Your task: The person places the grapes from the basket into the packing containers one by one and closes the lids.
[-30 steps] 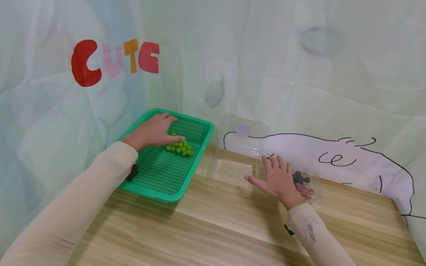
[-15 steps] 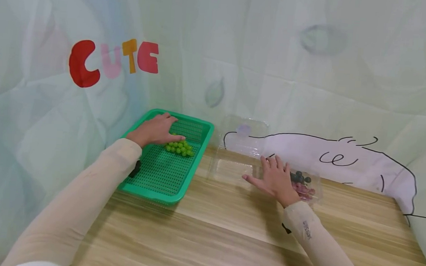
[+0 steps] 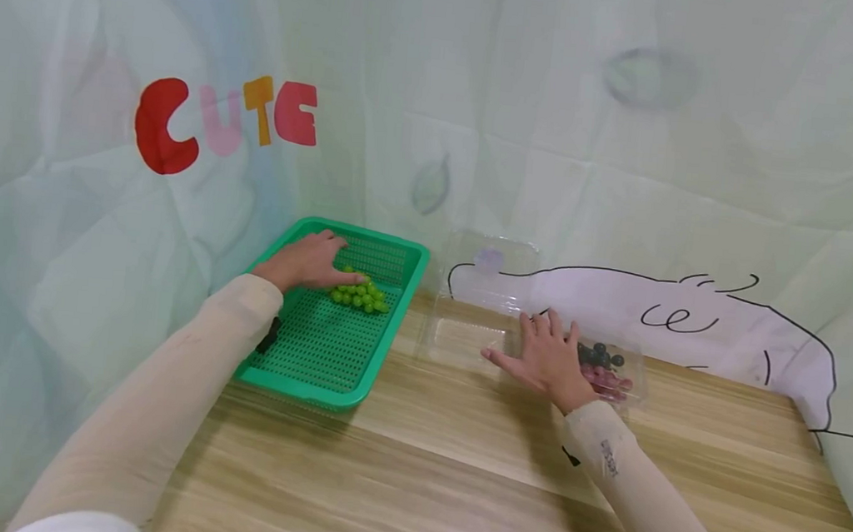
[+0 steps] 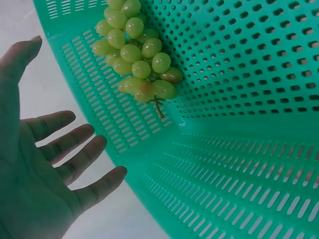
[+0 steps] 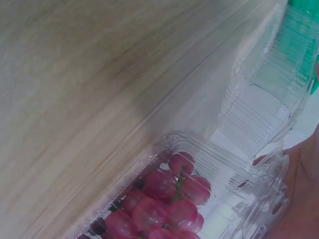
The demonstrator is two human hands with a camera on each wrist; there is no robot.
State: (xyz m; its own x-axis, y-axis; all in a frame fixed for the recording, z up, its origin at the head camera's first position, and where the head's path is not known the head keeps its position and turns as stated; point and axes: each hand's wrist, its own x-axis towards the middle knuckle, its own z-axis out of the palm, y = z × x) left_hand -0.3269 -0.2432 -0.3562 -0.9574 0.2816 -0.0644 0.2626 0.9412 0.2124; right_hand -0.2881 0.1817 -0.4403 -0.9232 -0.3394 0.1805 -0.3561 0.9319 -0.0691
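Note:
My left hand (image 3: 310, 261), fingers spread, hovers over the far left of a green slotted basket (image 3: 397, 322). A bunch of green grapes (image 3: 359, 296) lies in the basket beside and below the thumb. In the left wrist view nothing is between the fingers, and the grapes (image 4: 130, 52) lie against the basket's wall. My right hand (image 3: 547, 359) is spread palm down by the see-through plastic boxes, holding nothing. Partly behind it, a box (image 3: 638, 366) contains dark grapes (image 3: 600, 355) and red grapes (image 3: 607, 382). The right wrist view shows these red grapes (image 5: 154, 211) through the plastic.
Left of my right hand stands a hinged plastic box (image 3: 466, 340), its raised lid (image 3: 489, 275) leaning toward the backdrop. Printed cloth (image 3: 527, 140) encloses the wood-grain table (image 3: 441, 467) at the back and sides. A dark item (image 3: 268, 337) shows under my left wrist.
My right hand has drifted slightly left, uncovering more of the red and dark grapes. The left hand has barely moved; basket and boxes stay put.

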